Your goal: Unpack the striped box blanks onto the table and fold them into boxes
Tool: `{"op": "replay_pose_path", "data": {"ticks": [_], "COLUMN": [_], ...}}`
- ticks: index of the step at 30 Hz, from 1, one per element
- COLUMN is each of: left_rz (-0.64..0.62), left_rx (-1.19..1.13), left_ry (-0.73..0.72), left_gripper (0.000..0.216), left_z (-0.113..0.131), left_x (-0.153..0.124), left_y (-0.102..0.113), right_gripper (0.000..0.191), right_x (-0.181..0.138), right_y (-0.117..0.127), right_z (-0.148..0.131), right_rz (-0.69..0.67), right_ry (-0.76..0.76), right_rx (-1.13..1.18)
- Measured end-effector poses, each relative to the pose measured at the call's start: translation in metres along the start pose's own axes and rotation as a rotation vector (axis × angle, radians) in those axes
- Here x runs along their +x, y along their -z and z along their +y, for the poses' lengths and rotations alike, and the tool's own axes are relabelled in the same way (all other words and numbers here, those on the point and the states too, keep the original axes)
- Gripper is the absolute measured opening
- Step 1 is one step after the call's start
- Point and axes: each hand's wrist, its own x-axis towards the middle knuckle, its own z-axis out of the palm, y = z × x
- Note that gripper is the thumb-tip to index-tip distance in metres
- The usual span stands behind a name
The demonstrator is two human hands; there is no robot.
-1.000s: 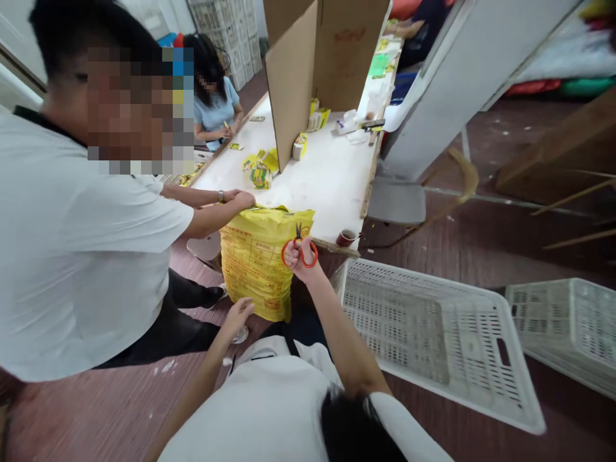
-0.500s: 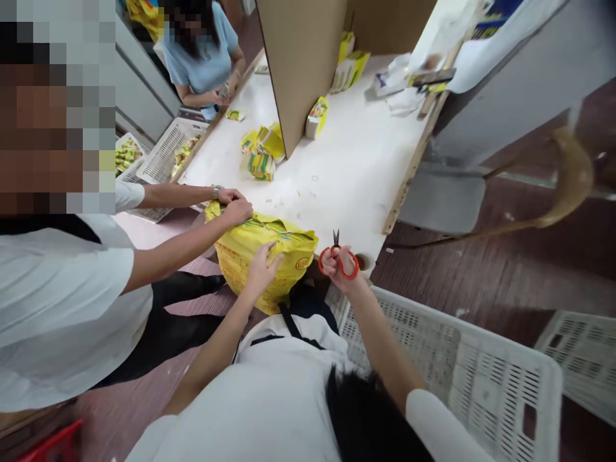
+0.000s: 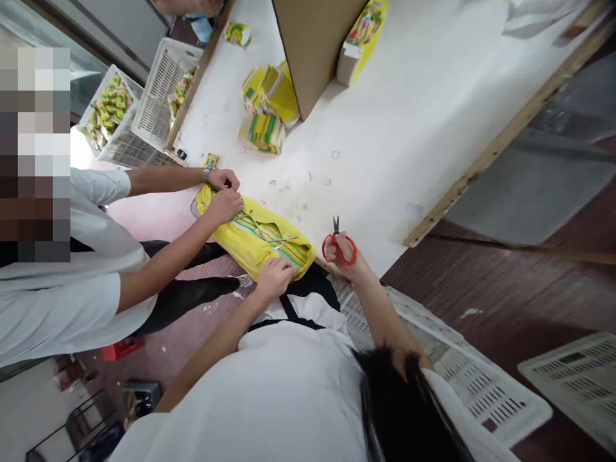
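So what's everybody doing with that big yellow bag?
Two people have their hands on the yellow bag. The person wearing the camera has their left hand on its near edge, while their right hand holds red-handled scissors off to the side, not touching the bag. A co-worker's hands are at the bag's other end. Striped green-and-yellow stuff shows through a gap in the top, but I can't tell exactly what it is.

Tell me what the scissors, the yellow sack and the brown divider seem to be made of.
Scissors: dark metal blades, probably steel; the smooth, bright red handles look like plastic.
Yellow sack: likely plastic, whether film or woven I can't tell; it creases softly.
Brown divider: apparently cardboard, a flat, matt, plain brown sheet.
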Motion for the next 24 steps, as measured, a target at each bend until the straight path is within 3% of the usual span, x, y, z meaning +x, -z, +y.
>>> {"op": "replay_pose_path", "data": {"ticks": [6,13,19,24], "left_rz": [0.181,0.328,0.336,0.307], "left_rx": [-0.225,-0.199,-0.069,0.001], "left_ry": [0.109,0.251,0.385,0.518], "left_gripper": [0.024,0.021,0.022,0.037], "left_z": [-0.002,-0.027,-0.040,-0.048], "left_x": [0.025,0.038,0.033,0.035], "left_y": [0.020,0.043,0.036,0.022], "right_gripper": [0.057,0.060,0.062,0.060], "right_x": [0.025,0.054,0.082,0.104], "right_y": [-0.003,-0.013,-0.027,-0.027], "right_z": [-0.005,-0.007,-0.012,-0.007], "right_rz": [0.009,-0.007,-0.047,-0.073], "right_ry": [-0.042,-0.128,-0.197,-0.231], "right_rx": [0.059,0.008,0.015,-0.004]}}
